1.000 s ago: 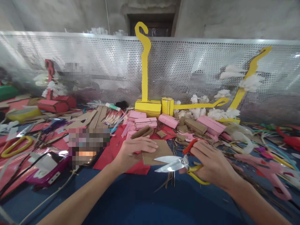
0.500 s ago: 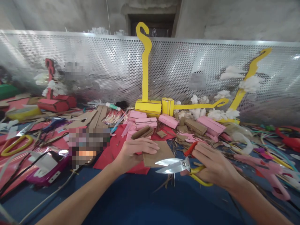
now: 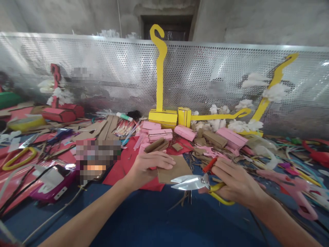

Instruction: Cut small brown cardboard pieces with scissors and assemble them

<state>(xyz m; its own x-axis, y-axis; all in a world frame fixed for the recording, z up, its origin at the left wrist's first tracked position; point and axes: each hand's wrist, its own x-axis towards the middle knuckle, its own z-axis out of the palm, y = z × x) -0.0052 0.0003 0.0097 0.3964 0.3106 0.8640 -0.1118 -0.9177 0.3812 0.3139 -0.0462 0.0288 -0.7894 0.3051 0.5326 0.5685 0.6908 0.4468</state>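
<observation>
My left hand [image 3: 147, 165] grips a flat brown cardboard piece [image 3: 173, 169] over a red paper sheet [image 3: 122, 164], fingers curled over its top edge. My right hand [image 3: 235, 183] is closed on scissors [image 3: 199, 183] with one red and one yellow handle. The steel blades point left, nearly together, just below the cardboard's right edge. Both hands hover over the blue table [image 3: 159, 219].
A perforated metal screen [image 3: 102, 73] closes off the back. Yellow cardboard hook shapes [image 3: 159, 73], pink boxes [image 3: 232, 137], white cotton tufts [image 3: 244, 124] and brown scraps crowd the far side. A pink device [image 3: 52, 181] with cables lies left, and a yellow tape roll [image 3: 25, 123] sits far left.
The scissor blades have closed from wide apart to nearly together, and my right hand shifted slightly right and down. The left hand keeps its hold on the cardboard.
</observation>
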